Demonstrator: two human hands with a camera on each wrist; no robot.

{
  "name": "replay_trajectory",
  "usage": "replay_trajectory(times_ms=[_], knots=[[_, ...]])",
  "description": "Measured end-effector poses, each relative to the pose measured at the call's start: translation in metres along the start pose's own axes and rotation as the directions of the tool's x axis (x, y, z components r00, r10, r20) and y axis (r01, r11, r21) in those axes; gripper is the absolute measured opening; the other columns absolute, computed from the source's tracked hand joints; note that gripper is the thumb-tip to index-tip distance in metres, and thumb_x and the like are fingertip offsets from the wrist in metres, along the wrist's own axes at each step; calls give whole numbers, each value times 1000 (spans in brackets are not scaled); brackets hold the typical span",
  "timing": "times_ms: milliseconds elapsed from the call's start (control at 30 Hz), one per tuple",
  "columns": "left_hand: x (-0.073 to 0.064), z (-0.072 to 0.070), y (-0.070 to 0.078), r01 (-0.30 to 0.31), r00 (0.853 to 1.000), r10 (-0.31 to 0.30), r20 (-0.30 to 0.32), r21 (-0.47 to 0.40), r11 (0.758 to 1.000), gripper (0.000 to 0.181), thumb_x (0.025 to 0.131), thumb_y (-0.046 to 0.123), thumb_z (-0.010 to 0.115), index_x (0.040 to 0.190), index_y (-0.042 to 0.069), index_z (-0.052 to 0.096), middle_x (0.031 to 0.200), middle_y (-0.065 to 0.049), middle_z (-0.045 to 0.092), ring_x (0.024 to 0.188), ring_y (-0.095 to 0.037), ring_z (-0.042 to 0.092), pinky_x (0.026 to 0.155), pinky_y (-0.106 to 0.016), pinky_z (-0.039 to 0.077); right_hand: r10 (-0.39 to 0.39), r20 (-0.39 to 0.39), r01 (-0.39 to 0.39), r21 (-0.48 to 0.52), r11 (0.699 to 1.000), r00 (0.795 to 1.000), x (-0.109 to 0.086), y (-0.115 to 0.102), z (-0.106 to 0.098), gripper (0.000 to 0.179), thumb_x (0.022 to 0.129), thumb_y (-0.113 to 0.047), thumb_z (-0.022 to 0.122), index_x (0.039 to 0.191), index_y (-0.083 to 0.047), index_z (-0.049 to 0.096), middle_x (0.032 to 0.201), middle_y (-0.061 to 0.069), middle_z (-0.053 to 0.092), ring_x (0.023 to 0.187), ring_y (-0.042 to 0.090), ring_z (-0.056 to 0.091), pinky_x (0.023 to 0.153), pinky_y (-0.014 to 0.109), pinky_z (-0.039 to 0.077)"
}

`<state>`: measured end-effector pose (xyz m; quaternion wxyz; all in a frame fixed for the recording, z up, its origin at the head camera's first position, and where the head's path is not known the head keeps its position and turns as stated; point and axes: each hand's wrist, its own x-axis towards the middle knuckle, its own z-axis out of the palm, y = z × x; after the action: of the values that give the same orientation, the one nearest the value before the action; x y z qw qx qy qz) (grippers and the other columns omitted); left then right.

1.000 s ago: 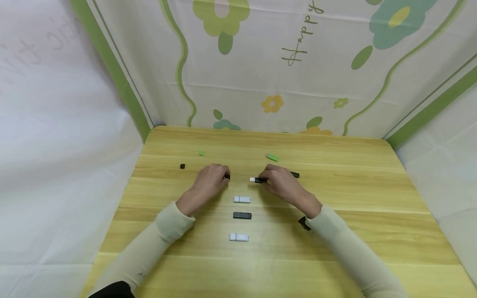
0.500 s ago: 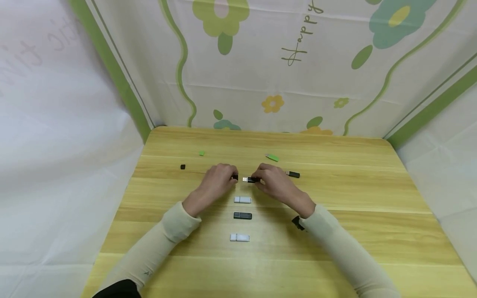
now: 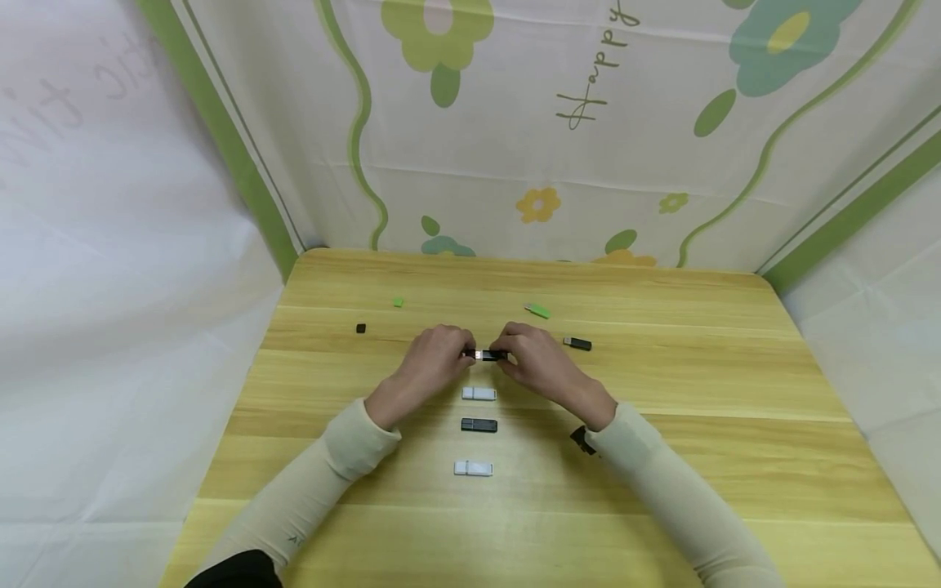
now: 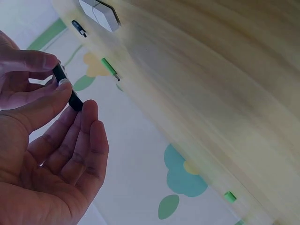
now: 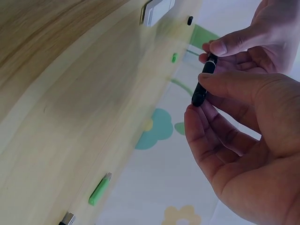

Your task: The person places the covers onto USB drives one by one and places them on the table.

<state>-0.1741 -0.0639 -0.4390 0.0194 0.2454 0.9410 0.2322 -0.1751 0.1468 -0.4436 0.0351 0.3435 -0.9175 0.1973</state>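
My left hand (image 3: 434, 359) pinches a black USB stick cap (image 4: 75, 101) between thumb and fingers. Facing it, my right hand (image 3: 542, 363) grips the body of a black USB stick (image 3: 494, 355) by its far end. The stick points left, and a short strip of its metal plug shows in the head view, with the rest toward the cap. In the right wrist view, stick and cap form one line, the right thumb lying on the body (image 5: 200, 93). Both hands are above the table, fingertips close together.
Below the hands lie a white USB stick (image 3: 479, 394), a capped black one (image 3: 479, 425) and another white one (image 3: 473, 469). Uncapped green (image 3: 537, 311) and black (image 3: 577, 344) sticks lie right; a green cap (image 3: 398, 302) and black cap (image 3: 360, 328) lie left. A patterned curtain (image 3: 470, 163) stands behind.
Both hands have moved toward each other, bringing the cap and the stick's plug together; the gap between them has closed. The right hand's shift left has uncovered the black stick behind it.
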Motion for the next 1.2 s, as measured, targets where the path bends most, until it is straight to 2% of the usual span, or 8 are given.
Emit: replay_trajectory(times_ms=[200,733,1200], knots=[[0,0,1,-14,1000,14,8,-2,1000,7,93,9,82,99,6,80,88,-4,75,74,-14,64,65,-32,55,-6,0,6,-5,1000,1000,0,0,1,16,90,-2,83,106,-3,82,102,8,74,89,23,72,75,34,60],[-2,2,4,-31,999,31,-31,17,999,8,94,10,81,100,6,80,87,-4,72,71,-14,59,63,-31,50,-23,-3,23,-12,1000,1000,0,-2,2,15,91,0,82,106,-2,81,101,9,74,90,22,70,75,33,60],[-2,5,1,-90,994,90,-62,9,996,5,96,8,78,97,3,78,82,-6,70,65,-13,53,60,-25,43,-75,-36,74,-16,997,997,3,-2,2,11,93,2,78,103,0,81,98,11,75,87,23,71,74,33,61]])
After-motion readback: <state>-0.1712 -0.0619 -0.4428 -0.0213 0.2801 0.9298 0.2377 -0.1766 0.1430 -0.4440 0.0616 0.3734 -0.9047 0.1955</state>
